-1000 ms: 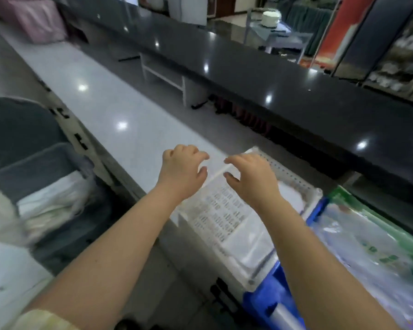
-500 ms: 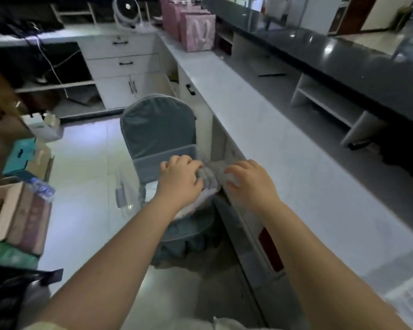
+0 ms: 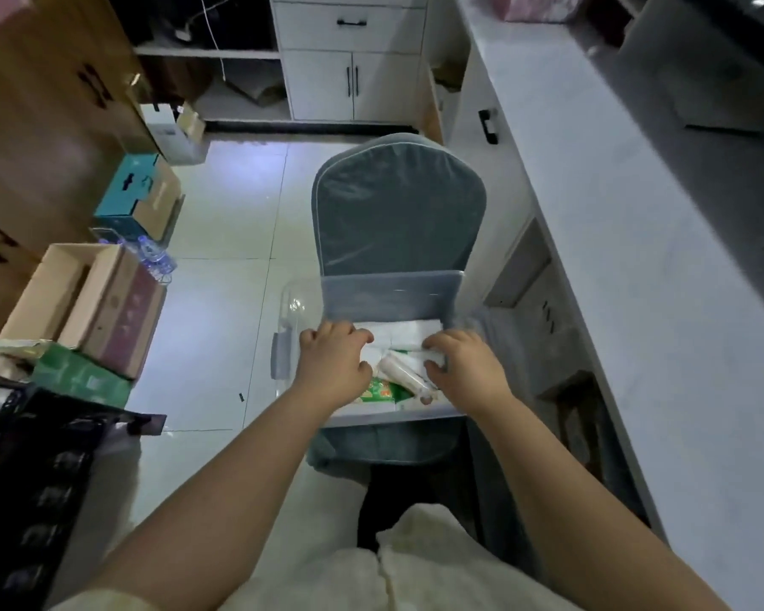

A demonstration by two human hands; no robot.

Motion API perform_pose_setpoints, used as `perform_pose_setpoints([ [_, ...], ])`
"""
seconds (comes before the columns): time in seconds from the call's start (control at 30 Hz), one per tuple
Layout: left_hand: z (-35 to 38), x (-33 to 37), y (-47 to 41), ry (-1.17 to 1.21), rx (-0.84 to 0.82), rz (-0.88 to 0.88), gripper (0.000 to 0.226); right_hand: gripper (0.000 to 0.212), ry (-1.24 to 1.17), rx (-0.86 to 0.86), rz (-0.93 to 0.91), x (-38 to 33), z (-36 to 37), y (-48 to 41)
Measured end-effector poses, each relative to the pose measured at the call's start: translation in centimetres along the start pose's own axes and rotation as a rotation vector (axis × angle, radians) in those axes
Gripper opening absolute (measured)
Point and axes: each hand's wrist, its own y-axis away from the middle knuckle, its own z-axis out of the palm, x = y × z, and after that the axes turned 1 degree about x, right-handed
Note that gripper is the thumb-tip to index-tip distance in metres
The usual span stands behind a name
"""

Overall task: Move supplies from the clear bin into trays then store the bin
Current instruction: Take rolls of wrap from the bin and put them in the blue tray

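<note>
The clear bin (image 3: 288, 310) stands on the seat of a grey-blue chair (image 3: 398, 213) right in front of me. Inside lie flat white packets (image 3: 404, 332), a pale roll (image 3: 403, 372) and a green packet (image 3: 382, 392). Both of my hands are down in the bin. My left hand (image 3: 334, 363) curls its fingers over a white packet at the left side. My right hand (image 3: 464, 368) pinches another white packet beside the roll. No trays show in this view.
A long white counter (image 3: 627, 266) with drawers runs along the right of the chair. Cardboard boxes (image 3: 84, 297), a teal box (image 3: 135, 191) and water bottles (image 3: 155, 258) crowd the floor at left. White cabinets (image 3: 349, 81) stand at the far end.
My view swung from the trays on the counter leftward and down to the chair. Both hands travelled with it and dropped into the clear bin, closing on packets.
</note>
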Motion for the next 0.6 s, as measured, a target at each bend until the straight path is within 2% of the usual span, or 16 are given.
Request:
perform_pose_setpoints([
  [0.23, 7.8, -1.4, -5.6, 0.072, -0.268, -0.131, 0.046, 0.039, 0.031, -0.443, 0.097, 7.0, 8.0, -8.2],
  [0.33, 11.0, -1.8, -7.4, 0.099, -0.362, -0.149, 0.048, 0.042, 0.049, -0.575, 0.15, 9.2, 11.0, -9.6],
  [0.47, 15.4, -2.1, -10.0, 0.109, -0.48, -0.086, 0.05, 0.036, 0.113, -0.701, 0.202, 11.7, 15.2, -10.2],
  [0.6, 20.4, -2.0, -13.2, 0.098, -0.528, -0.017, 0.053, 0.041, 0.204, -0.861, 0.287, 13.9, 19.3, -10.8],
])
